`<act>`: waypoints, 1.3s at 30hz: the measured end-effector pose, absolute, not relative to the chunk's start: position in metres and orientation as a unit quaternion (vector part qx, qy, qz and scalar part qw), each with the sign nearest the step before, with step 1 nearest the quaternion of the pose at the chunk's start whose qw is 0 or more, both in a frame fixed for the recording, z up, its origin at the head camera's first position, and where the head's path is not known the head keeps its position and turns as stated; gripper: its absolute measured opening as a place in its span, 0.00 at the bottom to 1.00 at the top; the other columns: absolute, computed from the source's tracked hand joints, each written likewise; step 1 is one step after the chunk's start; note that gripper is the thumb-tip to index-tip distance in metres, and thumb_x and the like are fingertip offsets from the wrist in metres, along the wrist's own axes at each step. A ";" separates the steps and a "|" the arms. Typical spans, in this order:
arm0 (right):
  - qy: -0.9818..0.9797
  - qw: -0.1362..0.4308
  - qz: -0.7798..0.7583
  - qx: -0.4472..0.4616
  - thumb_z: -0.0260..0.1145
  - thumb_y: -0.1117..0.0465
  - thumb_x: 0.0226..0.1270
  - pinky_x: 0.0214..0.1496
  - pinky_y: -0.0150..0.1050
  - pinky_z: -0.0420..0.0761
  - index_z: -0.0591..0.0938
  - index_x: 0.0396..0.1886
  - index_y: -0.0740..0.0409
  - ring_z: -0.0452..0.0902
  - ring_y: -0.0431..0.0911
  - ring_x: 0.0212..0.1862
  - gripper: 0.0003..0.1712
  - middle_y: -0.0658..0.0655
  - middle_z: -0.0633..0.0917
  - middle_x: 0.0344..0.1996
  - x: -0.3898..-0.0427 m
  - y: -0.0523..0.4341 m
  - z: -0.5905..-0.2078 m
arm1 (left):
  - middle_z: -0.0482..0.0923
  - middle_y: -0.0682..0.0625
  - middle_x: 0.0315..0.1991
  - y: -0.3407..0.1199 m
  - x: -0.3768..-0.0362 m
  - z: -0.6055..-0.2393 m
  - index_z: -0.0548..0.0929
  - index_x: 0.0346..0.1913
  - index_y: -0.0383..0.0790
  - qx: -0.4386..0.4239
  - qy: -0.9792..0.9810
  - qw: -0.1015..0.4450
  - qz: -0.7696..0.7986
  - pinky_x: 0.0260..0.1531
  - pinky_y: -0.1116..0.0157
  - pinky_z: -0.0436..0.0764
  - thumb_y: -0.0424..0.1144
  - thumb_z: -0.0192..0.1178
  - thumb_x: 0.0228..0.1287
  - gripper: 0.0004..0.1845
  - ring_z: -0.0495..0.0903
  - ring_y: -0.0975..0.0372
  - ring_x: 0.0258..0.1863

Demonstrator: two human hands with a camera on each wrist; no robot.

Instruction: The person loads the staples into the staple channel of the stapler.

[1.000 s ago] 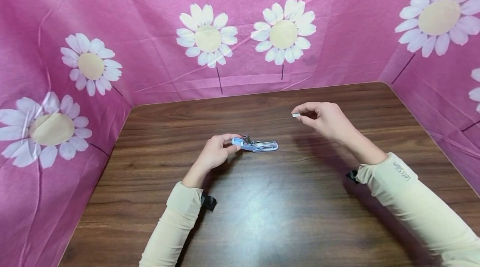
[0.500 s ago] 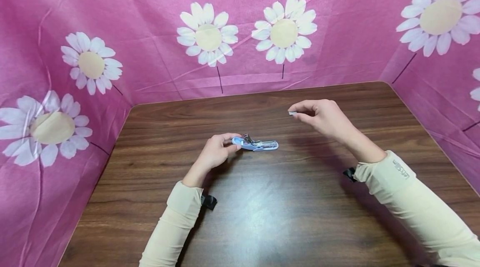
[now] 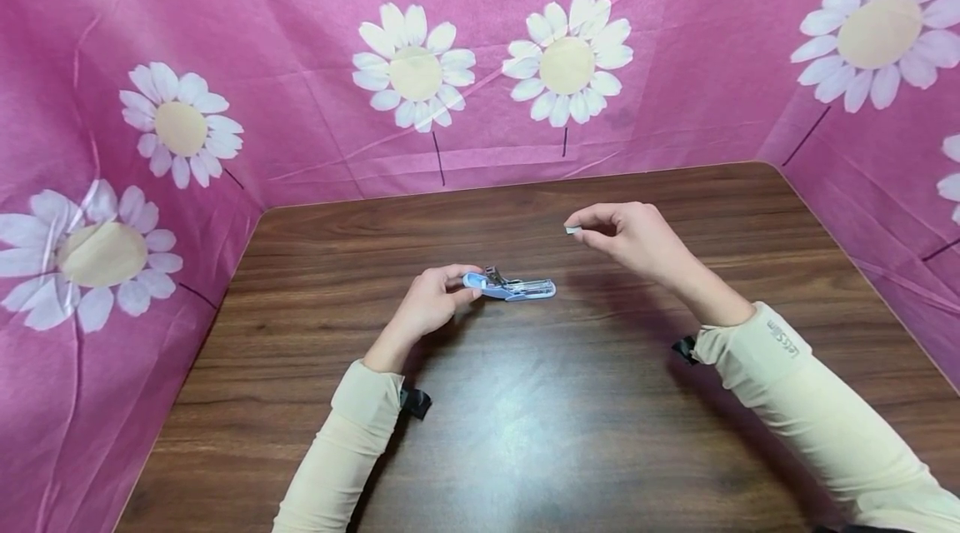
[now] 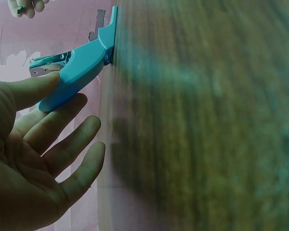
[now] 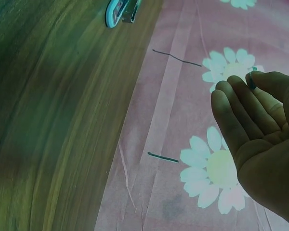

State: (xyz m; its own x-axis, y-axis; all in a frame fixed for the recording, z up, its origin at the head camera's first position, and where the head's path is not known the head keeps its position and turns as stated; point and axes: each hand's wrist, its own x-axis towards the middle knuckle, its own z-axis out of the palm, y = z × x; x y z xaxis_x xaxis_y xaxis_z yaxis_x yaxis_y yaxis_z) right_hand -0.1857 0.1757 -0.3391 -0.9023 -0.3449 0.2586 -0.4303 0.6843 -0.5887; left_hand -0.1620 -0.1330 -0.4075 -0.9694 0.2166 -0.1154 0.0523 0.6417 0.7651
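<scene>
- The small light-blue plastic stapler with a bright metal magazine point(image 3: 510, 287) lies flat on the dark brown wood-grain table point(image 3: 525, 433), near the middle of it, with its upper arm swung open so that the metal channel shows.
- The left hand point(image 3: 427, 306) rests on the table at the stapler's rounded blue end; its thumb and forefinger touch that end and steady it, while the other fingers lie loosely spread, as the left wrist view shows. It is a light hold, not a full clasp.
- The right hand point(image 3: 637, 237) is raised above the table, to the right of the stapler and well apart from it. Thumb and forefinger pinch a small pale grey block, seemingly a strip of staples point(image 3: 573, 229); the other fingers are curled beside it.
- My reading of the progress: the stapler is opened and held steady and the strip is in hand, so the preparation looks done. The strip is not yet over the channel; placing it there and closing the arm appear to be left.
- Writing: the right cream-coloured sleeve point(image 3: 810, 400) bears a short grey printed word near the cuff, which seems to read "LetsSlim"; I cannot be sure of it.
- No brand or marking can be read on the stapler.
- The pink cloth with white daisies point(image 3: 487, 58) around the table carries no writing.
</scene>
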 end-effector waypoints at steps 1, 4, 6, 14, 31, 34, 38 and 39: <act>-0.916 0.062 0.334 0.214 0.67 0.55 0.67 0.38 0.26 0.75 0.88 0.43 0.46 0.82 0.37 0.38 0.08 0.48 0.91 0.38 -0.186 0.175 -0.340 | 0.88 0.57 0.45 -0.133 -0.162 -0.408 0.85 0.51 0.58 0.074 0.901 0.099 0.416 0.35 0.66 0.73 0.46 0.67 0.62 0.14 0.76 0.62 0.33; -0.916 0.058 0.333 0.215 0.67 0.56 0.67 0.38 0.27 0.75 0.88 0.43 0.46 0.82 0.38 0.37 0.08 0.48 0.91 0.38 -0.186 0.172 -0.341 | 0.88 0.57 0.44 -0.132 -0.162 -0.408 0.85 0.51 0.58 0.072 0.900 0.100 0.418 0.33 0.66 0.72 0.46 0.67 0.62 0.14 0.76 0.62 0.32; -0.916 0.056 0.332 0.217 0.67 0.56 0.67 0.38 0.27 0.75 0.88 0.43 0.46 0.82 0.38 0.37 0.08 0.47 0.91 0.38 -0.186 0.170 -0.342 | 0.88 0.57 0.44 -0.132 -0.162 -0.408 0.85 0.51 0.58 0.072 0.899 0.100 0.420 0.32 0.66 0.72 0.46 0.67 0.62 0.14 0.76 0.62 0.32; -0.912 0.042 0.342 0.223 0.67 0.55 0.67 0.38 0.30 0.76 0.88 0.43 0.46 0.82 0.39 0.38 0.07 0.47 0.90 0.38 -0.188 0.161 -0.345 | 0.88 0.56 0.44 -0.133 -0.161 -0.408 0.85 0.51 0.57 0.072 0.897 0.102 0.424 0.29 0.66 0.71 0.45 0.67 0.62 0.13 0.74 0.62 0.29; -0.912 0.027 0.346 0.219 0.67 0.57 0.66 0.40 0.36 0.79 0.87 0.43 0.47 0.84 0.40 0.39 0.08 0.49 0.91 0.39 -0.189 0.150 -0.348 | 0.88 0.57 0.42 -0.135 -0.162 -0.406 0.85 0.51 0.58 0.075 0.897 0.107 0.422 0.30 0.65 0.72 0.45 0.67 0.62 0.14 0.72 0.62 0.24; -0.911 0.030 0.346 0.222 0.67 0.57 0.66 0.40 0.35 0.78 0.87 0.43 0.47 0.84 0.39 0.39 0.08 0.48 0.91 0.39 -0.189 0.148 -0.348 | 0.88 0.57 0.42 -0.134 -0.162 -0.406 0.85 0.51 0.58 0.076 0.897 0.105 0.422 0.30 0.65 0.72 0.46 0.67 0.62 0.14 0.72 0.62 0.24; -0.909 0.030 0.349 0.226 0.67 0.57 0.66 0.39 0.35 0.78 0.87 0.43 0.47 0.83 0.39 0.38 0.08 0.48 0.90 0.39 -0.190 0.146 -0.348 | 0.88 0.58 0.41 -0.134 -0.163 -0.407 0.85 0.51 0.58 0.076 0.897 0.103 0.423 0.29 0.66 0.71 0.46 0.67 0.62 0.14 0.72 0.62 0.24; -0.909 0.028 0.349 0.226 0.67 0.57 0.66 0.39 0.35 0.78 0.87 0.43 0.47 0.84 0.39 0.39 0.08 0.49 0.91 0.39 -0.190 0.145 -0.348 | 0.88 0.58 0.41 -0.134 -0.163 -0.407 0.85 0.51 0.57 0.077 0.897 0.102 0.423 0.29 0.66 0.71 0.45 0.68 0.61 0.14 0.72 0.63 0.24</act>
